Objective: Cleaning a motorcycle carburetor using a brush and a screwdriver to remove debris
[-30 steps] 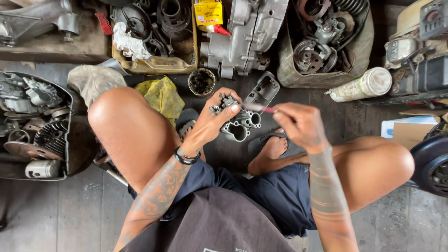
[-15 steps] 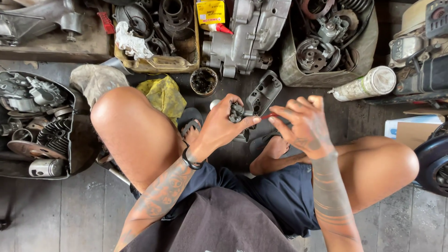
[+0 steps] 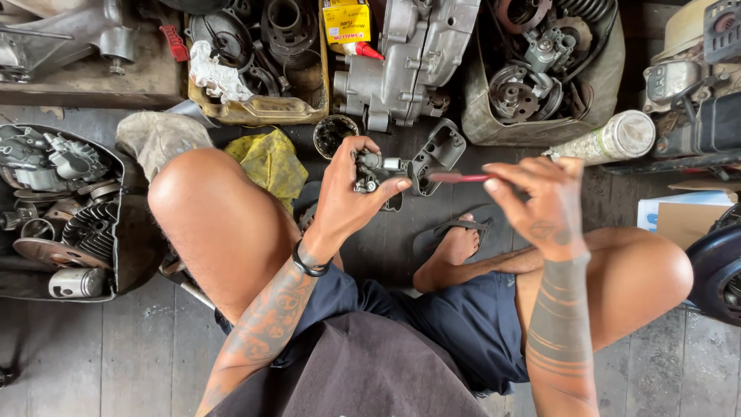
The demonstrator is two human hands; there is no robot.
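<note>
1. Carburettor (image 3: 370, 171), a small grey metal part, sits in the left hand (image 3: 351, 197), at about 12 o'clock from the person's lap, above the wooden floor (image 3: 116, 355)
2. Fingers of the left hand are wrapped round it, thumb pressed on its right side; half a second ago the same hand held it lower and closer to the right hand
3. Right hand (image 3: 544, 205) has drawn away to 3 o'clock of the part; its fingertips pinch a thin red stick (image 3: 459, 177) that points at the part, where before the hand was spread open over it
4. The tip of the stick lies just beside the dark cover (image 3: 438, 153); whether it touches the part cannot be told
5. By my judgement, the work has moved from turning the part to poking or cleaning it
</note>
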